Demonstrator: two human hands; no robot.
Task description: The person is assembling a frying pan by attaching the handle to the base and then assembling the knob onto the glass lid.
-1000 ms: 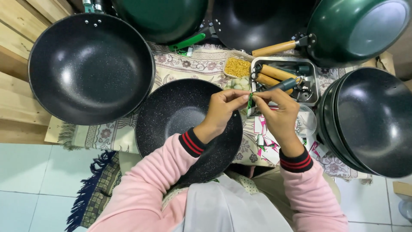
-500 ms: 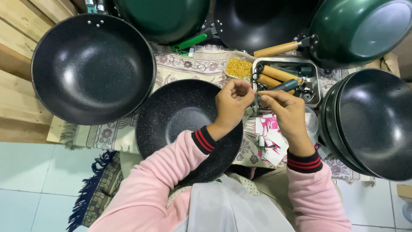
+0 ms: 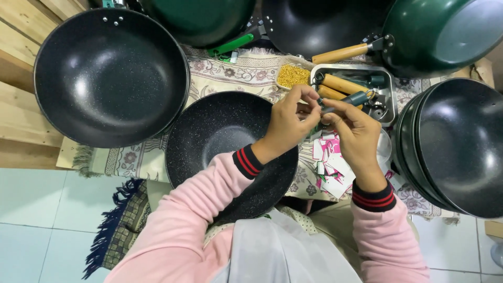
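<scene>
Here, the left hand [image 3: 290,119] and the right hand [image 3: 356,132] meet, fingertips pinching a small thing, too tiny to tell. Just below the left hand sits a black pan [image 3: 209,141]. Just above both hands lies a metal tray [image 3: 386,99] with wooden handles [image 3: 340,84].

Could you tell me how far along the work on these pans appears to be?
Done: one wok wears a wooden handle. In hand: the left hand and right hand pinch a small part, too small to identify, beside the handleless speckled pan. Left: loose handles in the metal tray, bare stacked pans.
</scene>
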